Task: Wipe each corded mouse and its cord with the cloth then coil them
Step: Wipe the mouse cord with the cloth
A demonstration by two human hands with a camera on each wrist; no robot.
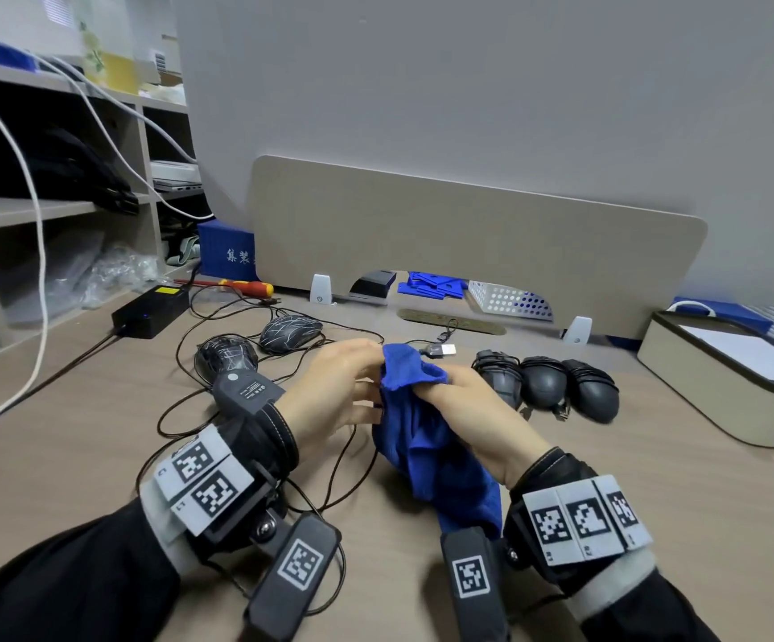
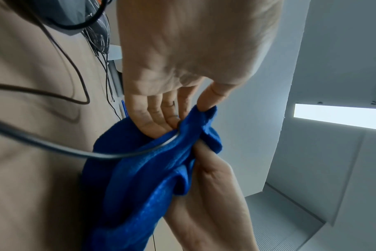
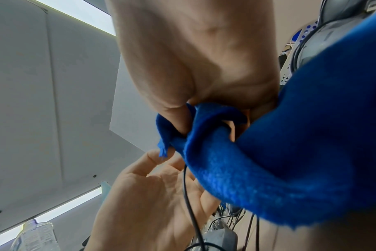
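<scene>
My right hand (image 1: 431, 386) grips a blue cloth (image 1: 427, 451) bunched around a thin dark mouse cord (image 2: 54, 147). The cord's USB plug (image 1: 440, 349) pokes out beyond the cloth. My left hand (image 1: 371, 377) meets the cloth from the left and pinches the cord (image 3: 188, 195) where it enters the folds. Two patterned black mice (image 1: 290, 333) (image 1: 225, 356) lie at the back left with loose cords spread over the desk. Three dark mice (image 1: 545, 382) with cords wound around them sit in a row to the right of my hands.
A black power brick (image 1: 151, 308) and a red and yellow screwdriver (image 1: 241, 286) lie at the back left. A beige divider panel (image 1: 468, 234) closes the far edge. A beige box (image 1: 723, 377) stands at the right. White cables (image 1: 37, 224) hang from the shelves on the left.
</scene>
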